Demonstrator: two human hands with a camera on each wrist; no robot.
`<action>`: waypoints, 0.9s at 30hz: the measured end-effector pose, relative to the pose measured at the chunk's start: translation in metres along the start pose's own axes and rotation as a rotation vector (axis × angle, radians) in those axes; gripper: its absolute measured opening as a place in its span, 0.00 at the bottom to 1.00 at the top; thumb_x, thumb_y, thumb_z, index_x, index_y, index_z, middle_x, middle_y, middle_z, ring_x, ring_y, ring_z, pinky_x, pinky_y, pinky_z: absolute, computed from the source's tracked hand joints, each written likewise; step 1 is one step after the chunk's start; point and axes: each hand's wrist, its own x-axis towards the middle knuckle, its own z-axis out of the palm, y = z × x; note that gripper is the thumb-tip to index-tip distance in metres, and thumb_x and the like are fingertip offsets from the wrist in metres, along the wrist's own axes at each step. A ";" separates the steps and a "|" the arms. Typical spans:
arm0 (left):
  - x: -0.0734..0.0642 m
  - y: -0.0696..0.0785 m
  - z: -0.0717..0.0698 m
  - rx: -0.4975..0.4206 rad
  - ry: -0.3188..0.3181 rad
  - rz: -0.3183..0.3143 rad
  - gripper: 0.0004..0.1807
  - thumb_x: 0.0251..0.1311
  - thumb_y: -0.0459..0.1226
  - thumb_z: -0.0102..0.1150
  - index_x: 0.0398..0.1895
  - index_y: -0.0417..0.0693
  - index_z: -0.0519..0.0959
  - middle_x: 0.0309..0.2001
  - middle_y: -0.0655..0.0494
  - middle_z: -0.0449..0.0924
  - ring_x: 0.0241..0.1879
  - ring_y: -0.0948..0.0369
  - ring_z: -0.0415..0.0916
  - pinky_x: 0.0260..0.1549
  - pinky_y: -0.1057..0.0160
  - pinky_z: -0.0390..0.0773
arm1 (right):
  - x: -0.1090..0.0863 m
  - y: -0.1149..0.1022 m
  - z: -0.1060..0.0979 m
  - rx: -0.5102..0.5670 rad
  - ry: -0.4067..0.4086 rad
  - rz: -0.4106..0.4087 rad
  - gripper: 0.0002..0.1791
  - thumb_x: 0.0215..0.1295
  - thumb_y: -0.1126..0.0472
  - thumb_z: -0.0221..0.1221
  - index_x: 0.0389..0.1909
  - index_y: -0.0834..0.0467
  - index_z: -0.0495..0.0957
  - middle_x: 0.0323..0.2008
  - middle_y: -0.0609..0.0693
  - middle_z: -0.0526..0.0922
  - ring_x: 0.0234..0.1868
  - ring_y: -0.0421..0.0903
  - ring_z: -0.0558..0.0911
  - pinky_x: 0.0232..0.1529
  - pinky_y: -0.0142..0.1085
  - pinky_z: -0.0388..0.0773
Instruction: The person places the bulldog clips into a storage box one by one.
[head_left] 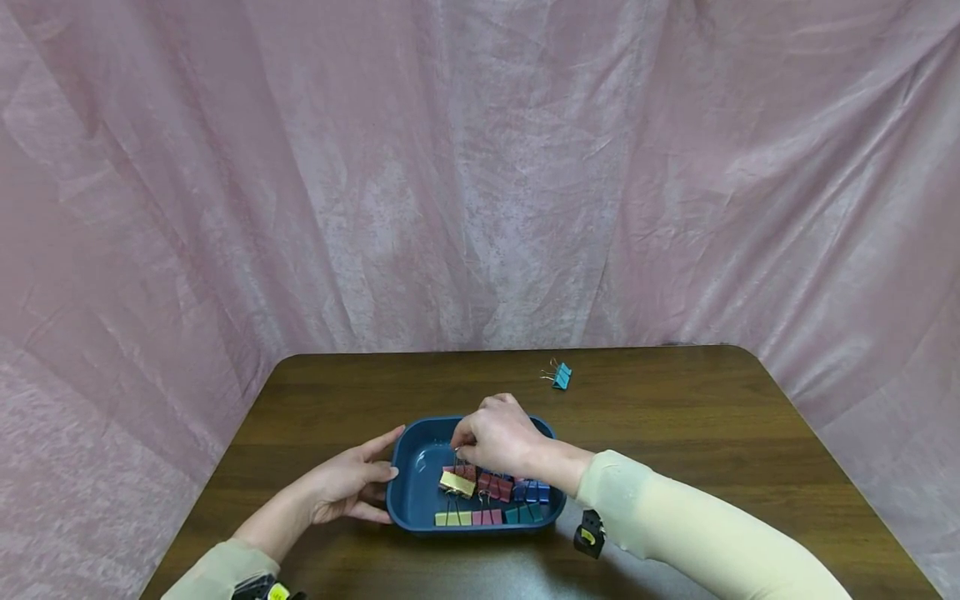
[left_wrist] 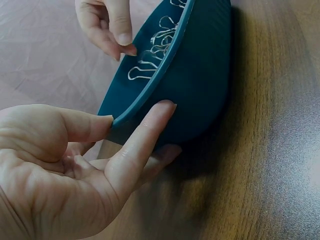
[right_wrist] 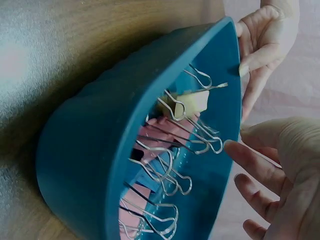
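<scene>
A blue plastic tray sits on the table with several coloured binder clips in it. At its left end my left hand is spread, fairly straight fingers touching the rim and outer wall. My right hand reaches over the tray, fingertips right by the wire handles of a yellow binder clip that lies tilted across a red one. In the right wrist view the loosely bent fingers come close to a wire handle, with nothing visibly pinched between them.
Near the table's far edge a light blue binder clip lies by itself. More clips line the tray's near side: yellow, pink and green, with a blue one behind. Pink cloth hangs around the wooden table.
</scene>
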 end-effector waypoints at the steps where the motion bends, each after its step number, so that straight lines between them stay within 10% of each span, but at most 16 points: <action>1: 0.000 0.000 0.000 0.002 0.001 0.001 0.40 0.76 0.33 0.49 0.84 0.57 0.43 0.63 0.29 0.70 0.53 0.39 0.81 0.39 0.44 0.87 | 0.000 0.001 -0.001 0.000 0.006 0.007 0.05 0.66 0.55 0.69 0.40 0.43 0.91 0.32 0.29 0.85 0.43 0.37 0.75 0.66 0.54 0.63; 27: 0.000 0.000 0.000 0.000 0.024 -0.011 0.40 0.76 0.33 0.50 0.84 0.59 0.45 0.66 0.29 0.66 0.53 0.39 0.81 0.39 0.43 0.87 | -0.013 0.029 -0.052 -0.019 0.165 0.105 0.06 0.64 0.53 0.70 0.39 0.38 0.89 0.34 0.28 0.86 0.46 0.39 0.74 0.60 0.49 0.64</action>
